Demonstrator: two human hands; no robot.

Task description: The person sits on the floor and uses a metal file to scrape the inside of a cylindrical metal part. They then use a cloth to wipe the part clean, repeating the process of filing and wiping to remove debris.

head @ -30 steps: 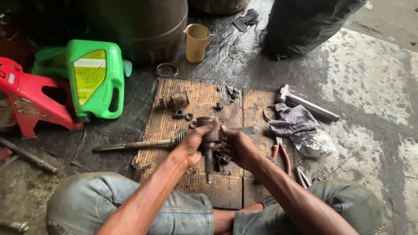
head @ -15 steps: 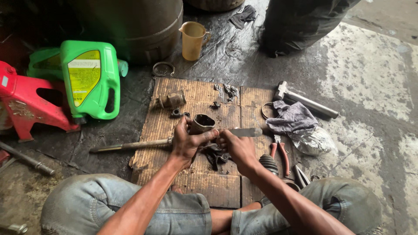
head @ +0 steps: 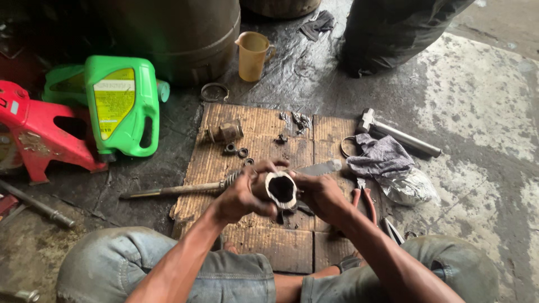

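Observation:
My left hand (head: pixel 241 196) and my right hand (head: pixel 321 195) both grip a greasy metal joint housing (head: pixel 281 189), a cup-shaped part with its dark open mouth turned up toward me. I hold it just above a sheet of brown cardboard (head: pixel 224 151) on the floor. A long steel shaft (head: pixel 174 189) with a ribbed end lies on the cardboard, running left from under my left hand. Small rings and nuts (head: pixel 236 150) and a stubby metal fitting (head: pixel 224 132) lie further back on the cardboard.
A green oil jug (head: pixel 120 106) and a red stand (head: pixel 39 132) are at the left. A yellow measuring cup (head: pixel 254 55) stands behind the cardboard. At the right lie a hammer (head: pixel 398 133), a grey rag (head: pixel 382 154), red-handled pliers (head: pixel 364 201) and a plastic bag.
I have lifted the housing nearer the camera and turned it so its open mouth faces up. Both hands stay on it.

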